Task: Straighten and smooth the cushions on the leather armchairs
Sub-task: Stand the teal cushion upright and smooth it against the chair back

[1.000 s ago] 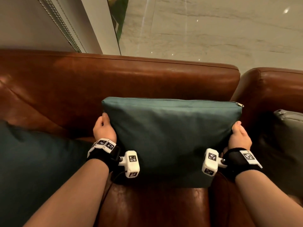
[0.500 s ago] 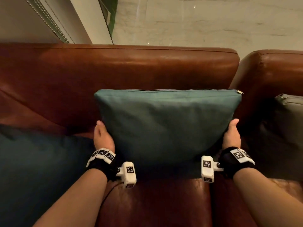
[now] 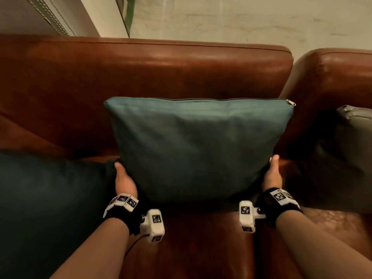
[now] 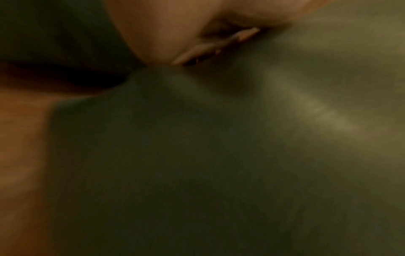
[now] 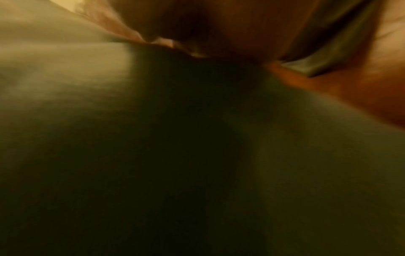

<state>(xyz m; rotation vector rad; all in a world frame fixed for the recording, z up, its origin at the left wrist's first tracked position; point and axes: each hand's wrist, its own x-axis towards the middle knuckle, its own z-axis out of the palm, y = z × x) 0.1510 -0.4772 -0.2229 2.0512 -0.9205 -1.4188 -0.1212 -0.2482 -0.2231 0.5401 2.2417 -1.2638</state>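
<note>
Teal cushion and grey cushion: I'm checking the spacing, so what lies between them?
In the head view, the right hand grips the teal cushion at its edge; beyond it, only shadowed brown leather armchair separates it from the grey cushion.

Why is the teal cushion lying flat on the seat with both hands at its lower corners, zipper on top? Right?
Not flat. The head view shows the teal cushion propped against the backrest. The left hand and right hand are at its lower corners, zipper on top.
</note>
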